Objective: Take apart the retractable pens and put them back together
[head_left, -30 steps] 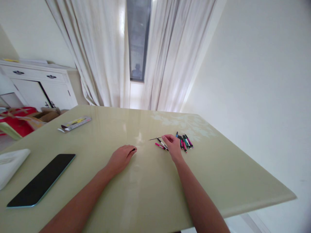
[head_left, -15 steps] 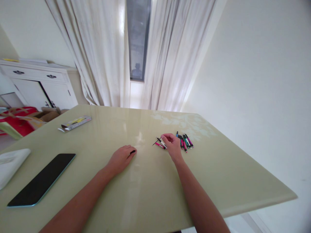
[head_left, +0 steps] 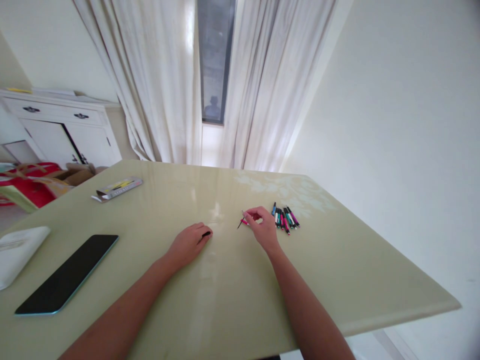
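My left hand rests on the table with its fingers curled round a small black piece, mostly hidden, perhaps a pen part. Between the thumb and fingertips of my right hand is a thin dark stick that looks like a pen refill, its lower end pointing down and left. A pink pen piece lies beneath that hand, partly covered. Just right of it lies a group of several pens in pink, teal, blue and purple with black parts.
A black tablet-like slab lies on the table's left side, beside a white flat object. An open pen box lies farther back. Behind the glossy table hang curtains; a white wall stands to the right.
My right hand has shifted slightly left, over the loose pen parts, and the refill now tilts more steeply. My left hand has stayed nearly still.
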Demonstrator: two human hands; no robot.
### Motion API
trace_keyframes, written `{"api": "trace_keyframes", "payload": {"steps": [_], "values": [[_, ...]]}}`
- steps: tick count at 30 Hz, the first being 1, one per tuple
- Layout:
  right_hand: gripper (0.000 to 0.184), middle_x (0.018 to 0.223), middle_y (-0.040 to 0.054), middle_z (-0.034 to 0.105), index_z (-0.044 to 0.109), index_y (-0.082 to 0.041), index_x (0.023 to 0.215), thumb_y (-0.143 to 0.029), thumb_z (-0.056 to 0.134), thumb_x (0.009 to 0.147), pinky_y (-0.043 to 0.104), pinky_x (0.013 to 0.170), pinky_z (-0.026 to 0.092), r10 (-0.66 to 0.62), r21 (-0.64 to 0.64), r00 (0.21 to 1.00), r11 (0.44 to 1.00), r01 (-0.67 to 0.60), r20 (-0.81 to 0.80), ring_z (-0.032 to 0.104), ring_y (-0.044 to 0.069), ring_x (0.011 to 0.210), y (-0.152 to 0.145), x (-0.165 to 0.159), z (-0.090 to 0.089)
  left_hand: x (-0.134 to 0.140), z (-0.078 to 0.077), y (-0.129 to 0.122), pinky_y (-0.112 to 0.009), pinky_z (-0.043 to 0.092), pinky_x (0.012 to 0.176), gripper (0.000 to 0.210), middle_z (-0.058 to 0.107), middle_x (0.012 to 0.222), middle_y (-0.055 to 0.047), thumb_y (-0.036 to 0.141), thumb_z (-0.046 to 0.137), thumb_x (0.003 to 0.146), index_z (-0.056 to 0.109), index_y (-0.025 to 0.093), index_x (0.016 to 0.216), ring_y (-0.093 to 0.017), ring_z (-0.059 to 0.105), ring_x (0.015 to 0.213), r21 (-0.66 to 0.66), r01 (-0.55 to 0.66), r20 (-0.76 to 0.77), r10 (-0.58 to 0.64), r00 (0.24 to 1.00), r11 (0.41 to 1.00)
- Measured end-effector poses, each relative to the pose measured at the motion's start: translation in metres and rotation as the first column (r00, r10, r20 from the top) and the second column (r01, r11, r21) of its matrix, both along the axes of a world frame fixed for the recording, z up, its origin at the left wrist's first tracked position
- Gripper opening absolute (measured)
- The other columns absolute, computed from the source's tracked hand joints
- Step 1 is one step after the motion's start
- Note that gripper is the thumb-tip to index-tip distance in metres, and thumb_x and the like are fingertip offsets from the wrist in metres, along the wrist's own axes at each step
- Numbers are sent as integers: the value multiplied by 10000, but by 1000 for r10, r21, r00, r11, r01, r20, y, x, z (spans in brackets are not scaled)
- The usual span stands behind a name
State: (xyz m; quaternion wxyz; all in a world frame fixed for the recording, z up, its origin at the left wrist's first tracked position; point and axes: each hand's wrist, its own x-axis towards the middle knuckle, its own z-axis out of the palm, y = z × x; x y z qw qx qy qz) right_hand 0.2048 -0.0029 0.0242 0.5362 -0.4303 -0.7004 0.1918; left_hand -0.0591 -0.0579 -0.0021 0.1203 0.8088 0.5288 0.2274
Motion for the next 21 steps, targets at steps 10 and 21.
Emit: {"api": "trace_keyframes", "payload": {"steps": [10, 21], "values": [[133, 794, 33, 680, 719, -203, 825, -318, 703, 889, 286, 648, 507, 10, 39, 997, 999, -12, 73, 609, 153, 661, -5, -3, 4, -1, -3, 1, -352, 493, 859, 317, 689, 981, -78, 322, 419, 1026, 713, 202, 1033, -233, 646, 941, 5, 8, 13, -8, 1000, 1000], [192, 809, 45, 678, 687, -212, 810, -382, 685, 899, 302, 658, 515, -8, 45, 989, 999, 1, 145, 617, 168, 677, -10, -6, 9, -2, -2, 0, -360, 496, 857, 321, 689, 985, -78, 341, 423, 1023, 714, 207, 1045, -233, 643, 936, 8, 12, 28, -12, 1000, 1000]]}}
